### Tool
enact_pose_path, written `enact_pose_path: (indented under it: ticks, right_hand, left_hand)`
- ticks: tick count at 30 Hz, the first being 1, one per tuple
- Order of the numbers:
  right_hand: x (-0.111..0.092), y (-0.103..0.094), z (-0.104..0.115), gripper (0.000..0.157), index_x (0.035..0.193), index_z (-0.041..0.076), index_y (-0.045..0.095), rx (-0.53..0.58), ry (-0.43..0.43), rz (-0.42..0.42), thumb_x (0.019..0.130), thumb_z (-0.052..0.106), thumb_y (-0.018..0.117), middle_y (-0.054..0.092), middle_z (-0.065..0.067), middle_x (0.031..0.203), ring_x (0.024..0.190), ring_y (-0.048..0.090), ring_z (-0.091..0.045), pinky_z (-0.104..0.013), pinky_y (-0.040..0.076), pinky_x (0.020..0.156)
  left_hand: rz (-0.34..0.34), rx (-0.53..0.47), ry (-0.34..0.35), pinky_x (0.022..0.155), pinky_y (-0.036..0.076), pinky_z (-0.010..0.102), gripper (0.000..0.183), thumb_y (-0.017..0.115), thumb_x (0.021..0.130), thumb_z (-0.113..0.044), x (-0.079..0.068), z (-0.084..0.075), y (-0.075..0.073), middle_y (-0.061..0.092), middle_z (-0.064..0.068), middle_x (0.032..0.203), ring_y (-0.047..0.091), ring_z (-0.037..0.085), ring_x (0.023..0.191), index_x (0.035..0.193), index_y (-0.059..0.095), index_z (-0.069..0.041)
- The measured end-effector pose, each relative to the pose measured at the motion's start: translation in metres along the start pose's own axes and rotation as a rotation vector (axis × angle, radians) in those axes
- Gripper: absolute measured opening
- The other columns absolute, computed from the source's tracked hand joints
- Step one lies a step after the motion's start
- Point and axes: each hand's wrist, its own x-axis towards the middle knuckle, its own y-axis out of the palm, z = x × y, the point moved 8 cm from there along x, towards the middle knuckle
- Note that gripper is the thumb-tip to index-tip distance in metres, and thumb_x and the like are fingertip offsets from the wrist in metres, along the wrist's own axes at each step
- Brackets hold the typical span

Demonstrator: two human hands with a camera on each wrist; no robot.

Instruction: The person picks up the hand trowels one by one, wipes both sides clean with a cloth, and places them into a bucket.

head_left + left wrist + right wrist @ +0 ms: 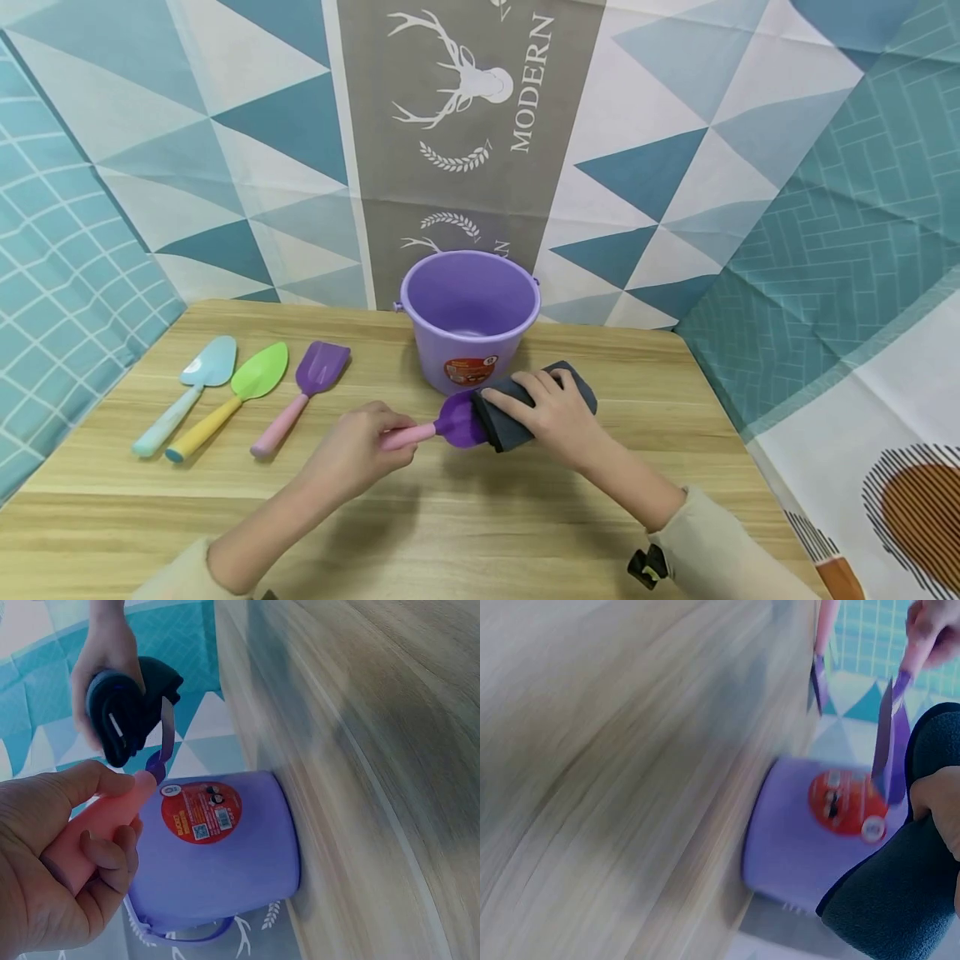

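Note:
My left hand (360, 450) grips the pink handle of a toy shovel (459, 421), its purple blade pointing right, above the table. In my right hand (562, 421) is a folded dark grey cloth (512, 429), which overlaps the far part of the blade in the head view. From the right wrist, the cloth (900, 900) shows a soft, towel-like surface beside the blade. The left wrist view shows fingers curled round the pink handle (112, 817). Just behind both hands stands a purple bucket (431, 350) with a red label.
On the wooden table (480, 517), to the left, lie a light blue trowel (213, 360), a green trowel (262, 371) with a yellow handle, and another purple shovel (324, 367) with a pink handle. Patterned cloth (637, 167) hangs behind the table.

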Motion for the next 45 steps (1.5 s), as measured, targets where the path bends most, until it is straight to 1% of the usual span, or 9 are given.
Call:
enact_pose_path:
  ticks: [5, 10, 16, 25, 31, 35, 38, 41, 45]
  right_hand:
    - [0.008, -0.001, 0.018, 0.036, 0.127, 0.030, 0.055, -0.035, -0.028, -0.046, 0.094, 0.017, 0.052, 0.062, -0.007, 0.108, 0.097, 0.060, -0.024, -0.047, 0.048, 0.082]
    - [0.012, 0.002, 0.025, 0.038, 0.125, 0.029, 0.057, -0.074, -0.029, -0.071, 0.102, 0.015, 0.031, 0.063, -0.007, 0.107, 0.096, 0.060, -0.024, -0.049, 0.048, 0.084]
    - [0.013, 0.007, 0.027, 0.037, 0.128, 0.028, 0.055, -0.070, -0.049, -0.039, 0.100, 0.013, 0.036, 0.062, -0.006, 0.111, 0.099, 0.059, -0.024, -0.047, 0.049, 0.082]
    - [0.004, 0.008, 0.009, 0.050, 0.127, 0.027, 0.055, -0.071, -0.024, 0.039, 0.081, 0.016, 0.070, 0.059, -0.010, 0.111, 0.099, 0.058, -0.027, -0.045, 0.050, 0.074]
    - [-0.002, 0.005, -0.008, 0.056, 0.128, 0.025, 0.056, -0.029, 0.046, 0.044, 0.076, 0.014, 0.075, 0.060, -0.011, 0.112, 0.099, 0.059, -0.028, -0.046, 0.050, 0.075]
    - [0.003, 0.001, -0.006, 0.060, 0.128, 0.025, 0.056, -0.023, 0.049, 0.009, 0.073, 0.016, 0.078, 0.060, -0.011, 0.112, 0.100, 0.060, -0.028, -0.046, 0.050, 0.075]
    - [0.010, -0.003, 0.004, 0.053, 0.127, 0.025, 0.057, -0.052, 0.013, -0.045, 0.078, 0.017, 0.074, 0.062, -0.010, 0.110, 0.098, 0.061, -0.026, -0.045, 0.051, 0.075]
    - [0.016, -0.004, 0.016, 0.035, 0.124, 0.026, 0.058, -0.097, -0.037, -0.101, 0.091, 0.015, 0.057, 0.064, -0.009, 0.106, 0.095, 0.062, -0.025, -0.043, 0.051, 0.073]
    - [0.022, -0.002, 0.028, 0.035, 0.120, 0.027, 0.060, -0.166, -0.078, -0.153, 0.099, 0.012, 0.037, 0.065, -0.007, 0.103, 0.092, 0.062, -0.023, -0.042, 0.051, 0.070]
  left_hand:
    - [-0.006, 0.001, 0.008, 0.061, 0.047, 0.022, 0.021, 0.074, 0.071, -0.015, 0.003, -0.007, 0.003, 0.063, -0.004, 0.077, 0.053, 0.004, 0.067, 0.092, 0.074, -0.013]
    - [-0.052, 0.006, 0.066, 0.061, 0.048, 0.022, 0.019, 0.073, 0.072, -0.013, 0.002, -0.014, 0.001, 0.061, -0.005, 0.076, 0.054, 0.004, 0.067, 0.091, 0.074, -0.013]
    - [-0.065, 0.014, 0.076, 0.060, 0.046, 0.021, 0.020, 0.073, 0.072, -0.012, 0.000, -0.013, 0.001, 0.060, -0.006, 0.075, 0.053, 0.004, 0.067, 0.092, 0.074, -0.013]
    - [-0.117, 0.000, 0.095, 0.061, 0.049, 0.020, 0.021, 0.076, 0.069, -0.011, -0.004, -0.005, -0.004, 0.063, -0.005, 0.077, 0.055, 0.004, 0.068, 0.090, 0.074, -0.010]
    - [-0.115, -0.018, 0.092, 0.060, 0.048, 0.020, 0.022, 0.076, 0.070, -0.010, -0.007, -0.001, -0.007, 0.061, -0.006, 0.076, 0.053, 0.003, 0.068, 0.092, 0.074, -0.012]
    - [-0.105, 0.004, 0.077, 0.059, 0.046, 0.020, 0.023, 0.077, 0.069, -0.012, -0.007, 0.000, -0.007, 0.060, -0.007, 0.074, 0.051, 0.002, 0.066, 0.092, 0.075, -0.012]
    - [-0.091, 0.021, 0.067, 0.060, 0.047, 0.019, 0.024, 0.077, 0.070, -0.015, -0.005, -0.001, -0.005, 0.061, -0.007, 0.075, 0.051, 0.003, 0.066, 0.093, 0.075, -0.012]
    - [-0.076, 0.024, 0.069, 0.059, 0.046, 0.020, 0.025, 0.076, 0.071, -0.015, -0.003, -0.005, -0.001, 0.061, -0.006, 0.075, 0.051, 0.003, 0.065, 0.095, 0.074, -0.011]
    - [-0.076, 0.012, 0.068, 0.058, 0.046, 0.020, 0.023, 0.076, 0.071, -0.012, -0.002, -0.009, 0.002, 0.060, -0.005, 0.075, 0.051, 0.004, 0.065, 0.094, 0.074, -0.010]
